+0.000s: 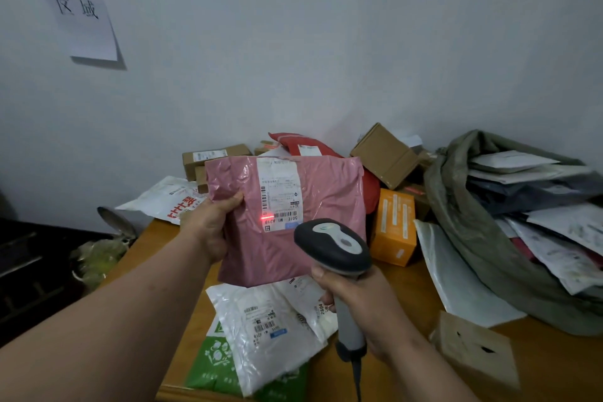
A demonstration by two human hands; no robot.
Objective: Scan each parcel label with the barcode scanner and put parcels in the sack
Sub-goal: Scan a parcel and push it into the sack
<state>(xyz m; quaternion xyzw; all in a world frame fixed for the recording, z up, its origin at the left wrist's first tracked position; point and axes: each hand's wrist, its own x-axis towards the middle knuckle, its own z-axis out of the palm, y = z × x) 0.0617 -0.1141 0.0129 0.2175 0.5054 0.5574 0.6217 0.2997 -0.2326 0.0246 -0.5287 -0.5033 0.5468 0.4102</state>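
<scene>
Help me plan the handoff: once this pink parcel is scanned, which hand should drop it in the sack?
Left. The left hand already grips the pink parcel; the right hand holds the scanner, though the sack lies to the right.

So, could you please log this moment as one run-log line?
left hand: holds pink parcel | right hand: grips barcode scanner | red beam on label | sack: open, right

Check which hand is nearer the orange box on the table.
Right. The right hand grips the scanner just below and left of the orange box; the left hand holds the pink parcel at its far edge, with the parcel between.
</scene>
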